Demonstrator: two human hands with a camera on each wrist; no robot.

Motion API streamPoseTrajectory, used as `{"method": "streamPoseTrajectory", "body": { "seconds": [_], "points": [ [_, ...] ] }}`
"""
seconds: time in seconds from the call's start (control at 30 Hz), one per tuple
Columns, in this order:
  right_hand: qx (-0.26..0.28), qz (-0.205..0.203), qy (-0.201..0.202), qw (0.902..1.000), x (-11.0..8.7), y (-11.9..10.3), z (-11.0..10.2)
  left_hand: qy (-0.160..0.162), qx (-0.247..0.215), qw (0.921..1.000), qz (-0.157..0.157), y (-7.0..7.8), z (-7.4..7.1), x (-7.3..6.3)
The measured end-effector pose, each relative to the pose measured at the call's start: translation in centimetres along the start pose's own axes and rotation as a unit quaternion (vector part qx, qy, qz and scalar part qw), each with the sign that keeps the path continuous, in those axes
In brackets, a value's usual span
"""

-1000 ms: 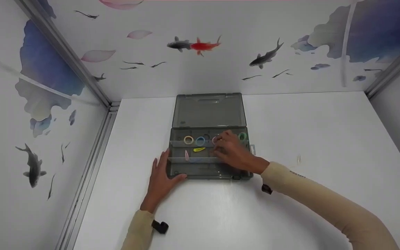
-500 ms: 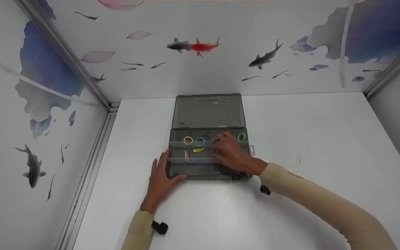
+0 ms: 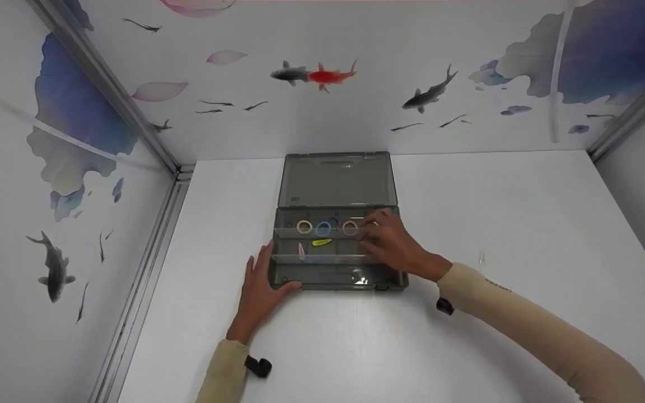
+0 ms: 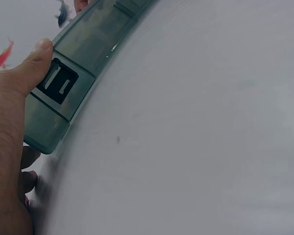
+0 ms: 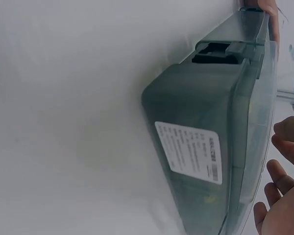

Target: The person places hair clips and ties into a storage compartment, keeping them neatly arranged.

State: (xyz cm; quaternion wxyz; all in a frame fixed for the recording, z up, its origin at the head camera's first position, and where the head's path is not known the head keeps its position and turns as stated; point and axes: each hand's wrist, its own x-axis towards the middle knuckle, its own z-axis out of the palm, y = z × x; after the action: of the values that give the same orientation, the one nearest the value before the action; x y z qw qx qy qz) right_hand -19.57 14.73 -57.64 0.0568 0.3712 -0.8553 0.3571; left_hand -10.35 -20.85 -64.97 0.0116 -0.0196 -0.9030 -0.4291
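Observation:
A grey see-through compartment box (image 3: 340, 275) lies on the table, its lid (image 3: 338, 179) folded back. My left hand (image 3: 258, 299) rests at the front left corner, fingers extended along the side wall and thumb on the front rim. My right hand (image 3: 395, 243) reaches into the right of the upper rows; its fingers are bent around a small yellow patch, and whether they pinch it is unclear. In the back row lie a yellow ring (image 3: 304, 226), a blue ring (image 3: 323, 226) and a pink ring (image 3: 350, 227). A yellow hair clip (image 3: 321, 242) and a pink hair clip (image 3: 301, 251) lie in the middle row.
A small pale clip-like piece (image 3: 481, 258) lies on the white table (image 3: 524, 224) to the right of the box. A patterned wall (image 3: 356, 123) stands right behind the lid. The front latch (image 4: 59, 81) shows beside my left thumb.
My right hand has shifted rightward along the back row, uncovering the pink ring and hiding the green ring at the right end. The left hand and box have stayed in place.

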Motion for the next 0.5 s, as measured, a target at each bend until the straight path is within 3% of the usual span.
{"method": "streamPoseTrajectory", "body": {
  "seconds": [0.5],
  "points": [
    [-0.030, 0.041, 0.045, 0.9977, -4.4, 3.0, -3.0, 0.001, 0.004, 0.9999, 0.012, -0.2, 0.0, 0.1]
  ]
}}
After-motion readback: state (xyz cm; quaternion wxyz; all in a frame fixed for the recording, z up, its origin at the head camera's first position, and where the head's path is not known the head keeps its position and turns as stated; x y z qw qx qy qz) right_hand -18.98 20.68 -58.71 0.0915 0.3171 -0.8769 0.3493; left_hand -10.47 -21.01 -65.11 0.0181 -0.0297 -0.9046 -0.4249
